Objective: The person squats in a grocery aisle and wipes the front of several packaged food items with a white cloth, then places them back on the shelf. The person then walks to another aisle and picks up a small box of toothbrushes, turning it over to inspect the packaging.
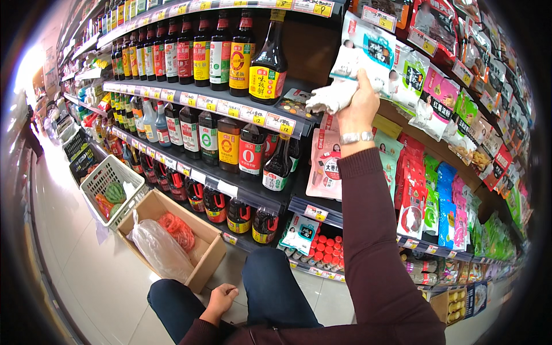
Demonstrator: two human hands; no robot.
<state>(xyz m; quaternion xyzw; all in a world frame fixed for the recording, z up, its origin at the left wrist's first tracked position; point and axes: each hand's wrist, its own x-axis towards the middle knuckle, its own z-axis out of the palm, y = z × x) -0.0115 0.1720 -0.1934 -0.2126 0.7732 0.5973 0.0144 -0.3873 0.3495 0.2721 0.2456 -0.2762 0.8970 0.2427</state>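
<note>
My right hand (pixel 360 101) is raised at the upper right, shut on a crumpled white cloth (pixel 332 98). Its fingers lie against a white-and-teal food packet (pixel 381 51) among the packets hanging at the shelf; whether they also grip it, I cannot tell. Low in the view, my left hand (pixel 222 298) rests between my bent knees, its fingers curled together with nothing visible in them. A similar white-and-teal packet (pixel 302 235) lies over red-capped jars (pixel 325 252) on the low shelf.
Soy sauce bottles (pixel 220 54) line the shelves to the left. An open cardboard box (pixel 209 254) holding plastic bags stands by my knees, beside a white plastic basket (pixel 97 185) with a watermelon. Colourful hanging packets (pixel 435 97) fill the right side.
</note>
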